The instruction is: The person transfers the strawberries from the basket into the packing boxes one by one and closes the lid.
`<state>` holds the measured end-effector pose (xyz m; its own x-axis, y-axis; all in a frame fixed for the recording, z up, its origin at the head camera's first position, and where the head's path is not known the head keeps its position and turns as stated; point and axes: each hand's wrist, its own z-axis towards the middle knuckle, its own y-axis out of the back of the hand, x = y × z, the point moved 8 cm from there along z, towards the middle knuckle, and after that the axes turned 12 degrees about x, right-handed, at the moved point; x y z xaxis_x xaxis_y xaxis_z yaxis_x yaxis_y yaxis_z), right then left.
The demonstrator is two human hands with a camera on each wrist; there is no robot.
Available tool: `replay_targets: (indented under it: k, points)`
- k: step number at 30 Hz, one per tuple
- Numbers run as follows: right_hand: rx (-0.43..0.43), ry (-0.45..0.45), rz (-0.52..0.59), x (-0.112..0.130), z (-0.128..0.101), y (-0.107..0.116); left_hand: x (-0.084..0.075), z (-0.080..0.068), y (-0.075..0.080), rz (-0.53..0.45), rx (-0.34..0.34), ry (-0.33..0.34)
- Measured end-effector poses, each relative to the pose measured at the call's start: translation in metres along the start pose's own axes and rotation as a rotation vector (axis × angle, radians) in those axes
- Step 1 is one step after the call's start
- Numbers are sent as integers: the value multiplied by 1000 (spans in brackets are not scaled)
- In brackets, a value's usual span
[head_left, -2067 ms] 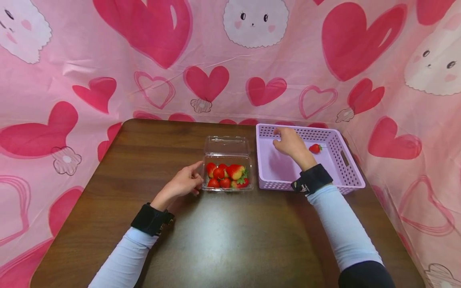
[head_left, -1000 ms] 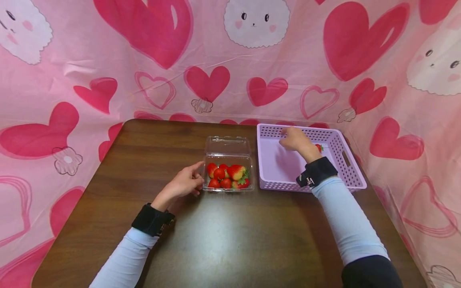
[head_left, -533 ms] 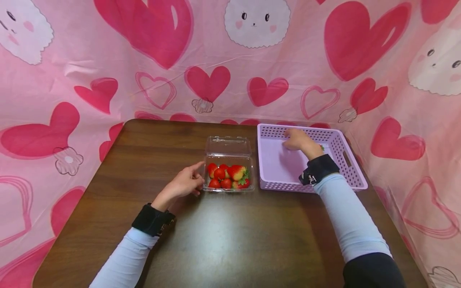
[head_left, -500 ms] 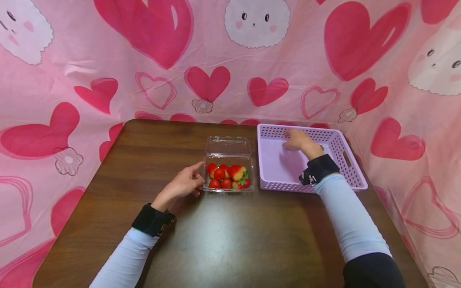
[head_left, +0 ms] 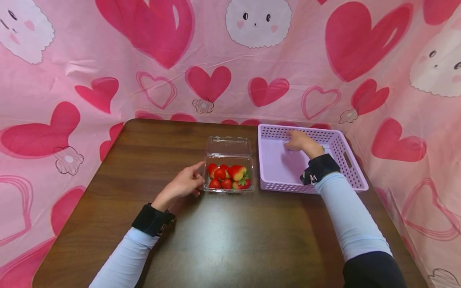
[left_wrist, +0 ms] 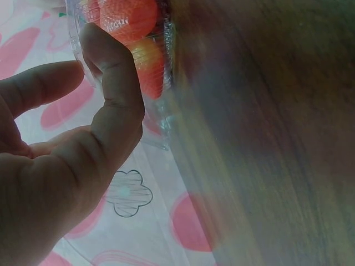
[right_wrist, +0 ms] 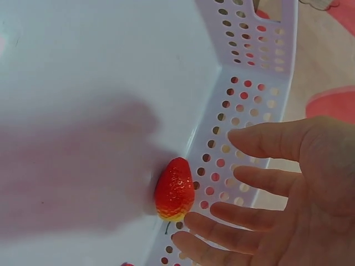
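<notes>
My left hand (head_left: 185,182) is beside a clear plastic clamshell (head_left: 253,176), its index fingertip at the left rim. The lid stands up at the back, and several red strawberries (head_left: 226,183) lie inside. The left wrist view shows the thumb and fingers of this hand (left_wrist: 72,144) apart at the clear wall. My right hand (head_left: 300,142) reaches into the lilac basket (head_left: 277,160). Seen from the right wrist, the hand (right_wrist: 266,205) has its fingers spread beside a strawberry (right_wrist: 175,191) with a yellowish stem end, lying against the perforated wall. Nothing is between its fingers.
A green leaf (head_left: 323,149) shows past the right wrist, the rest of that fruit hidden. Another red bit (right_wrist: 127,264) peeks in at the lower edge of the right wrist view. The brown table (head_left: 201,236) meets a pink heart-print cloth (head_left: 162,48) at the back.
The right hand has moved a little right and lower inside the basket, now covering most of the strawberry seen there before. The left hand and the clamshell stay in place.
</notes>
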<state>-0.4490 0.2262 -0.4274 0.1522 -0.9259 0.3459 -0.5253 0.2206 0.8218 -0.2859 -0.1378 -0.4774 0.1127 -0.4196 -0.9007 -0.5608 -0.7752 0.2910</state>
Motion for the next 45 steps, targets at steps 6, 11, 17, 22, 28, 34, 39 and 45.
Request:
replay_targets:
  k: [6,11,17,22,28,34,39,45]
  points:
    - [8,9,-22,-2,2,-2,1,0,0,-3,-1,-1]
    - [16,34,-37,-1,3,-3,0,0,1,-8,-3,-4]
    - [50,24,-26,-3,4,-7,1,2,0,-5,-1,-12]
    - [93,0,3,-8,3,-12,0,2,0,-2,-4,-8]
    - [130,-8,15,-11,1,-13,0,1,1,2,-5,-2]
    - [135,-23,2,-11,1,-13,1,1,1,0,-8,-1]
    - [160,-67,41,-15,1,-15,0,0,1,-2,-9,-1]
    - [185,-107,88,-19,0,-18,-1,0,1,-3,-6,-7]
